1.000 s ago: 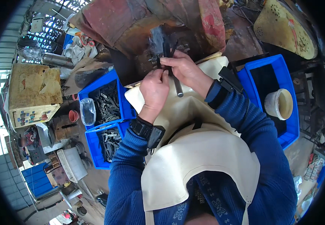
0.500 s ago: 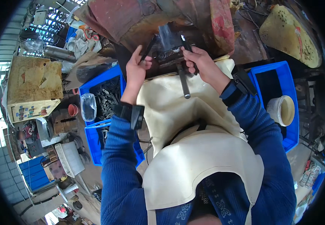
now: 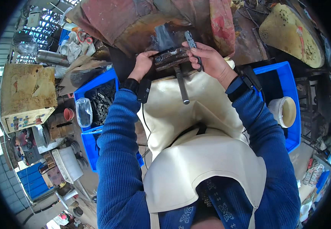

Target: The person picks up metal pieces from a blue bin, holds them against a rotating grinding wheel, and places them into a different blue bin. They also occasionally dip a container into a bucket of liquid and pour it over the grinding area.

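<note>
My right hand (image 3: 210,60) is closed around a slim dark metal piece (image 3: 190,39), tilted, with slots or holes near its upper end. Across the front of a rusty metal rest (image 3: 173,60), my left hand (image 3: 144,64) is closed at the left end of another dark metal piece (image 3: 167,53), lying nearly level; its fingertips are partly hidden. Just beyond is a blurred grey streaked shape (image 3: 164,37), whose kind I cannot make out. A round metal bar (image 3: 182,87) sticks out of the rest toward me, over my cream apron (image 3: 207,152).
On the left a blue bin (image 3: 79,91) holds many dark metal pieces and a clear plastic tub (image 3: 84,112). A blue bin (image 3: 297,89) on the right has a whitish bucket (image 3: 287,112) at it. Stained reddish cloth (image 3: 108,23) drapes over the far side.
My left hand has moved down to the rest, and its metal piece has gone from steeply tilted to nearly level. The piece in my right hand has turned, showing its slotted face.
</note>
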Demonstrator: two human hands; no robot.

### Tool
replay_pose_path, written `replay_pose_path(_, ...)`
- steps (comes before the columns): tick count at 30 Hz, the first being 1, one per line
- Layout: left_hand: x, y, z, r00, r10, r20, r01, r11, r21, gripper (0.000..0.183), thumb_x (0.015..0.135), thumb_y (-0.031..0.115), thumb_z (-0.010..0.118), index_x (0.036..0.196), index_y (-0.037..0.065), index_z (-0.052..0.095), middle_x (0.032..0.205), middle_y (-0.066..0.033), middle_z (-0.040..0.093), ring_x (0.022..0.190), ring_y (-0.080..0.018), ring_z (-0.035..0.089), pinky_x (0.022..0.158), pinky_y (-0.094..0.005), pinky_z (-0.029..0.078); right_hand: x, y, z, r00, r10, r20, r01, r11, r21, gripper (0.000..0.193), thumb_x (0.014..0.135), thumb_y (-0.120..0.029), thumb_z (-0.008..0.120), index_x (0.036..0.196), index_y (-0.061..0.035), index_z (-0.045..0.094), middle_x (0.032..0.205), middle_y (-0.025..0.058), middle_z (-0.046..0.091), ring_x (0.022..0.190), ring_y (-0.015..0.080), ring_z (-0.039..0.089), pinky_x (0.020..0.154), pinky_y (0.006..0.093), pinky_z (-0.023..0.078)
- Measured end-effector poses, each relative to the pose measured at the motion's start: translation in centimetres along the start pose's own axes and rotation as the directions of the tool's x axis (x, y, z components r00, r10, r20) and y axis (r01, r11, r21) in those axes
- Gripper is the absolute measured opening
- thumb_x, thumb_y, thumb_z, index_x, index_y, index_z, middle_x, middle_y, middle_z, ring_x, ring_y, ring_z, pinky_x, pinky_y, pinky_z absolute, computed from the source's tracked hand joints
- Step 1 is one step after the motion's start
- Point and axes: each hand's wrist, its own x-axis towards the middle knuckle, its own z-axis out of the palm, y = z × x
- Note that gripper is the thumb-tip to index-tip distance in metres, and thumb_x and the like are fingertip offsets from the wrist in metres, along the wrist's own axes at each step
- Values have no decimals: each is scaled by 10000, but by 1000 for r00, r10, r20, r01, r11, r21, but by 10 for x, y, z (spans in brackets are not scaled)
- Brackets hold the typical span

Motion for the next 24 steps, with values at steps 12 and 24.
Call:
replay_pose_path(12, 6, -3, -4, 927, 363, 95, -373, 865, 335, 421, 721, -95, 561, 1094, 55, 684, 1042, -173, 668, 1000, -358, 624, 898, -369, 494, 3, -3, -7, 1000, -21, -14, 20, 999, -24, 388, 944, -139, 572, 1306, -14, 512, 878, -2, 517, 718, 90, 458, 586, 240, 381)
replay_pose_path(24, -8, 23, -20, 938, 330, 107, -342, 823, 453, 403, 750, -32, 546, 1103, 107, 682, 1021, -132, 667, 972, -348, 618, 853, -408, 506, 11, -11, -11, 994, -53, -94, 43, 993, -108, 379, 936, -168, 597, 1282, -32, 526, 870, -11, 519, 716, 84, 463, 584, 239, 378)
